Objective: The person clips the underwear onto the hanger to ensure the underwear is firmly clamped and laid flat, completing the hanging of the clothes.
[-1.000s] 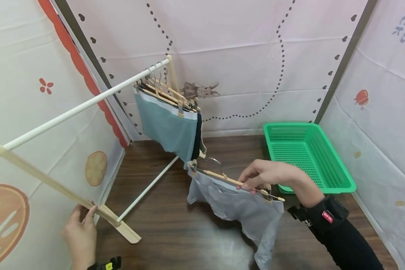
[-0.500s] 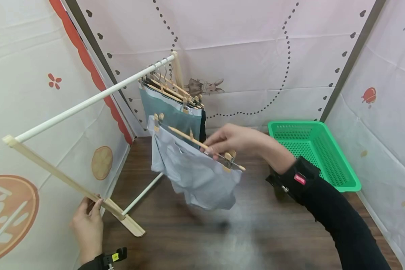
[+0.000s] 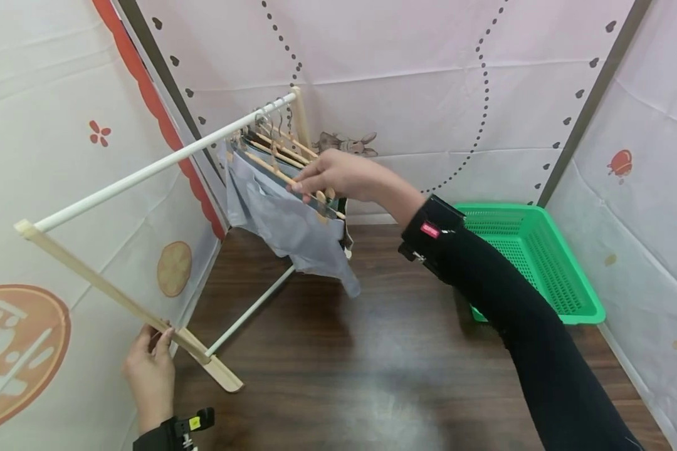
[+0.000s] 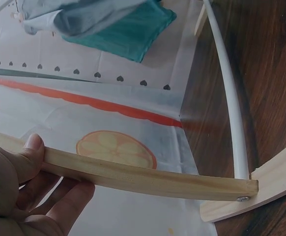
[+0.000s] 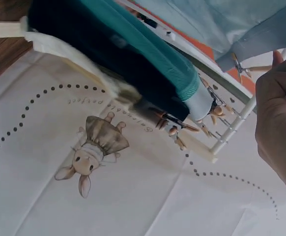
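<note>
My right hand [image 3: 341, 175] pinches a wooden clip hanger [image 3: 267, 166] near its right end, close under the white rail [image 3: 146, 170] of a garment rack. Light grey shorts [image 3: 282, 216] hang from the hanger's clips, in front of the other hung clothes. The hanger's hook overlaps the rail in the head view. Behind, the right wrist view shows teal shorts [image 5: 143, 59] and a dark garment [image 5: 99, 59] on hangers. My left hand [image 3: 151, 376] grips the rack's near wooden post [image 3: 96, 279] low down, thumb over its edge, as the left wrist view also shows.
A green plastic basket [image 3: 583, 310] stands on the dark wood floor [image 3: 383, 376] at the right. Printed white sheets [image 3: 406, 37] form walls at the back and both sides. A lower white bar [image 3: 251, 310] joins the rack's feet.
My right hand has carried the hanger with the grey shorts up, left and away, from over the floor to the rail by the other hangers. My left hand keeps its grip on the post.
</note>
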`<state>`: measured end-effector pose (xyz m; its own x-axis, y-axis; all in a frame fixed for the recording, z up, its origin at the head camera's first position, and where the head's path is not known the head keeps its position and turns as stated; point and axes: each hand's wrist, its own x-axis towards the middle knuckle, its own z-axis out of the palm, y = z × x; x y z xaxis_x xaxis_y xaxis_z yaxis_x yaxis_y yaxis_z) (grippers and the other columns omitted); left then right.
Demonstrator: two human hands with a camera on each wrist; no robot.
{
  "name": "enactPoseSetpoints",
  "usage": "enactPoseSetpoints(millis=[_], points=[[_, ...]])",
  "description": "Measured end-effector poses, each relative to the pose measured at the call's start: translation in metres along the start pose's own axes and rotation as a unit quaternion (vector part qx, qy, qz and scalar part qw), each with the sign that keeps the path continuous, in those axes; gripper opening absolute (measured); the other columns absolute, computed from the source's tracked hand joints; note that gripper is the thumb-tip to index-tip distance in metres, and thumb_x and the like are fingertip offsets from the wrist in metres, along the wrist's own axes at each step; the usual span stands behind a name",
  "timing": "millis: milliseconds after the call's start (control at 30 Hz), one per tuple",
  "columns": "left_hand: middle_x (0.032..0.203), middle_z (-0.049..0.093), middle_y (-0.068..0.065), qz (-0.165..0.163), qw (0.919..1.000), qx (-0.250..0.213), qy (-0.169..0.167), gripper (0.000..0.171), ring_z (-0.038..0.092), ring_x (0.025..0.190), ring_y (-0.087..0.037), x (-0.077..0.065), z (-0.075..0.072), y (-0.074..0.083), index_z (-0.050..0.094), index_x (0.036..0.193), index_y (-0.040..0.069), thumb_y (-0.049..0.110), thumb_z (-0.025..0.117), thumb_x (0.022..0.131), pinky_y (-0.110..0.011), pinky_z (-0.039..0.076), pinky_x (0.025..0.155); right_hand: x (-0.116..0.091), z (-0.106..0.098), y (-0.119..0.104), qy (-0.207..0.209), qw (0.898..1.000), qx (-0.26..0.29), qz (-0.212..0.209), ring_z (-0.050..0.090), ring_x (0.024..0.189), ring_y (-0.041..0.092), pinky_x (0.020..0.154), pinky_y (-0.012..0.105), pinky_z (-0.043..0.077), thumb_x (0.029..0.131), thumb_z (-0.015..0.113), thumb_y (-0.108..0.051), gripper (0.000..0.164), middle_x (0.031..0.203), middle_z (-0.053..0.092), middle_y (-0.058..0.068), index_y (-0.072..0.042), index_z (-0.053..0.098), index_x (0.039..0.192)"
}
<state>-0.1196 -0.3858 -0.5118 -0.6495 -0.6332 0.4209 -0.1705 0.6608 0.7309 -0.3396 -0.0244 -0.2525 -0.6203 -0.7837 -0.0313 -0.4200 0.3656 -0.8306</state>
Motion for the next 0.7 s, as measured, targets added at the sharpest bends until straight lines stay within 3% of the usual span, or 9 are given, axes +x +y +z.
enactPoseSetpoints(millis=[200,367,467,567,633,700], points=[[0.124,0.070,-0.018,-0.002,1.0000,0.001,-0.001,0.032,0.068,0.110,-0.038,0.000,-0.002,-0.001,0.069,0.126,0.002,0.020,0.065,0.100,-0.045,0.055,0.095,0.035,-0.006,-0.005,0.010,1.000,0.008,0.025,0.029,0.054,0.007,0.051,0.021,0.027,0.103,0.063,-0.026,0.027,0.087,0.061,-0.001,-0.003,0.075,0.111],[0.128,0.068,-0.018,-0.007,0.9999,-0.007,-0.013,0.035,0.067,0.113,-0.039,0.001,-0.003,0.000,0.067,0.129,0.002,0.022,0.063,0.101,-0.047,0.053,0.095,0.055,-0.011,-0.010,0.028,0.998,-0.029,0.042,0.032,0.067,0.010,0.058,0.022,0.027,0.104,0.062,-0.024,0.028,0.088,0.045,-0.002,0.000,0.075,0.100],[0.127,0.068,-0.019,-0.003,0.9999,-0.010,-0.009,0.034,0.067,0.112,-0.039,0.001,-0.003,0.000,0.068,0.129,0.001,0.018,0.065,0.100,-0.028,0.056,0.094,0.062,-0.012,-0.014,0.028,0.997,-0.040,0.053,0.034,0.072,0.011,0.060,0.022,0.027,0.104,0.062,-0.023,0.027,0.087,0.041,-0.001,-0.001,0.075,0.095],[0.124,0.069,-0.019,0.003,1.0000,-0.008,-0.005,0.032,0.068,0.109,-0.040,0.000,-0.004,0.000,0.068,0.127,0.001,0.015,0.066,0.099,-0.005,0.050,0.084,0.067,-0.011,-0.017,0.026,0.996,-0.016,0.079,0.040,0.074,0.012,0.062,0.023,0.034,0.103,0.062,-0.021,0.026,0.093,0.052,0.000,0.001,0.074,0.098],[0.123,0.069,-0.020,0.004,0.9999,-0.010,-0.003,0.032,0.068,0.109,-0.041,0.000,-0.004,0.000,0.068,0.127,0.000,0.015,0.067,0.098,0.001,0.045,0.078,0.068,-0.011,-0.017,0.024,0.995,-0.009,0.100,0.043,0.076,0.012,0.064,0.024,0.037,0.104,0.062,-0.020,0.026,0.101,0.057,0.000,0.003,0.074,0.103],[0.123,0.070,-0.019,0.003,1.0000,-0.003,-0.003,0.032,0.068,0.109,-0.040,-0.001,-0.005,0.000,0.068,0.127,0.001,0.016,0.066,0.099,-0.001,0.047,0.079,0.069,-0.010,-0.016,0.023,0.993,0.012,0.117,0.044,0.075,0.012,0.066,0.025,0.038,0.104,0.061,-0.020,0.028,0.103,0.060,0.000,0.005,0.073,0.110]])
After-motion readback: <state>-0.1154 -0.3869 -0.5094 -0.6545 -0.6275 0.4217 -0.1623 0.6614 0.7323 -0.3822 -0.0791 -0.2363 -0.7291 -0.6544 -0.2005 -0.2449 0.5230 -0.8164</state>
